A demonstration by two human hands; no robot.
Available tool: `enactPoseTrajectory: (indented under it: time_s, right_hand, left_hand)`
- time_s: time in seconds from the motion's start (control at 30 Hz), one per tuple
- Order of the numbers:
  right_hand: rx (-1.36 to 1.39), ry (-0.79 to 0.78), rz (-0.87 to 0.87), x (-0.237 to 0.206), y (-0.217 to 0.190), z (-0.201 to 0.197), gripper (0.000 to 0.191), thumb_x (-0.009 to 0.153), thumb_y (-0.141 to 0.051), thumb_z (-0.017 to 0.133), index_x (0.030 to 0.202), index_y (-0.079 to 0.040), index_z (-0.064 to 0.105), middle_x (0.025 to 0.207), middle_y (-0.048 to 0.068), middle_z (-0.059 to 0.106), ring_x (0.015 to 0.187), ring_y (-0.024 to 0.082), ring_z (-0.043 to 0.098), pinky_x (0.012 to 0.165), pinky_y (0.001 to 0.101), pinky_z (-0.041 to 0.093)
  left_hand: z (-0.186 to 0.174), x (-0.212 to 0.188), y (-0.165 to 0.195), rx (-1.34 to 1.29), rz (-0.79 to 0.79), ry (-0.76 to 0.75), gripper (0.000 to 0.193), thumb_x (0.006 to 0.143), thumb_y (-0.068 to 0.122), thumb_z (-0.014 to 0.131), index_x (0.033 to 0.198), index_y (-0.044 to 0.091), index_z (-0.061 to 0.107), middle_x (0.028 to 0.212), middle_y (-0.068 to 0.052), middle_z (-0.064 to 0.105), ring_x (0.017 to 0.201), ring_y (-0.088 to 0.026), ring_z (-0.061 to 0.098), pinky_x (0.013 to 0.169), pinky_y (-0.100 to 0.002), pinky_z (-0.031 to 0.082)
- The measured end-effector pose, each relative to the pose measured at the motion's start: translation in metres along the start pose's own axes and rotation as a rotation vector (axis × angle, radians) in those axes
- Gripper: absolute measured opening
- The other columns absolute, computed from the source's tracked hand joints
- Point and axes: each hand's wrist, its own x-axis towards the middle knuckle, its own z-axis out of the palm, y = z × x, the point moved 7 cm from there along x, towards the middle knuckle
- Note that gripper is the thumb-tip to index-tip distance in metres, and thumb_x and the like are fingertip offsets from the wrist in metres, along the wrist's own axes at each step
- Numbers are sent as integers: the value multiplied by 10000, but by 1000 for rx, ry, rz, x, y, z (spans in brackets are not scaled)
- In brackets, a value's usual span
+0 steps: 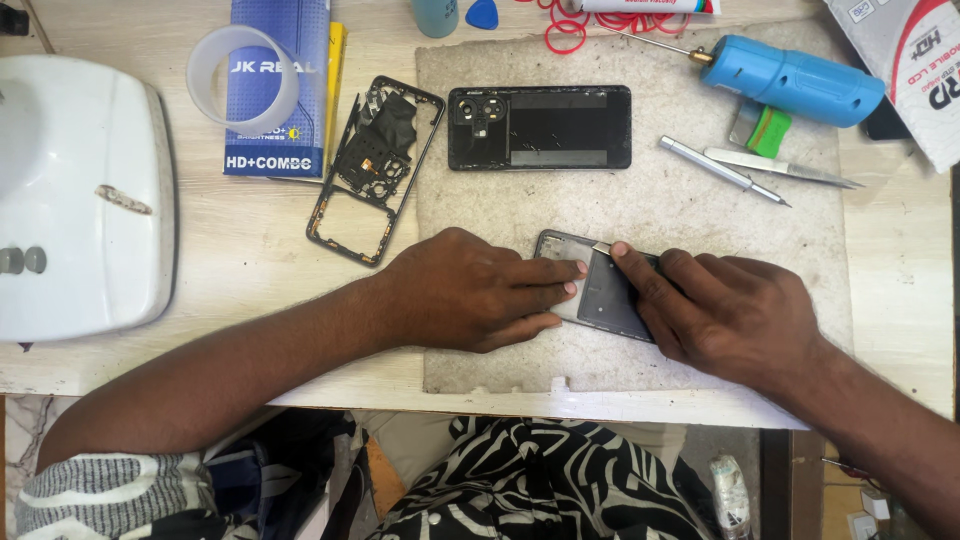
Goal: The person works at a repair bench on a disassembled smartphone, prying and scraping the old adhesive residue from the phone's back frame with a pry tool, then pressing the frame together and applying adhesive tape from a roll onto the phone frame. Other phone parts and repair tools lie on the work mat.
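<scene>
Head view, looking straight down at a wooden workbench [250, 240] with a worn grey mat [680, 230] on it. Both bare hands rest on a flat dark phone panel [612, 295] lying near the front edge of the mat. The left hand [470, 290] lies flat, fingers together, pressing the panel's left part down. The right hand [725, 310] lies over its right end, the index fingertip pushing at the top edge, where a small pale tab or strip shows. Neither hand closes round anything; both press with straight fingers.

Further back on the mat lies a black phone body [540, 127], inner side up, with its camera holes at the left. Off the mat's left edge sits a bare phone frame [375, 165], tilted. To the right are a slim metal screwdriver [722, 170], tweezers [780, 168] and a blue electric screwdriver [790, 80]. A blue box [280, 110] with a clear tape ring [240, 75] on it, and a white machine [80, 190], stand at the left.

This looks like the step of seating or freeing a part on the panel. The next move seems to call for steady downward pressure from the left hand and a careful fingertip at the edge.
</scene>
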Motion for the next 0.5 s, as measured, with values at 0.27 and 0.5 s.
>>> enactPoseTrajectory:
  time_s: [0.27,0.5]
  right_hand:
    - [8,-1,-8,1,0,1,584,821,-167,801,1392,-135,681,738,-11,594,481,131,563,431,338,490]
    - [16,12,5,-4,1,1,591,811,-184,804,1387,-133,678,762,-3,612,495,135,567,430,337,479]
  left_hand:
    - [1,0,-1,2,-3,-11,327,995,326,680,1166,52,732,1324,-35,698,768,-161,758,522,-310,574]
    - [2,1,-1,-2,-5,-28,327,996,338,674,1153,58,734,1333,-33,694,739,-154,755,501,-304,569]
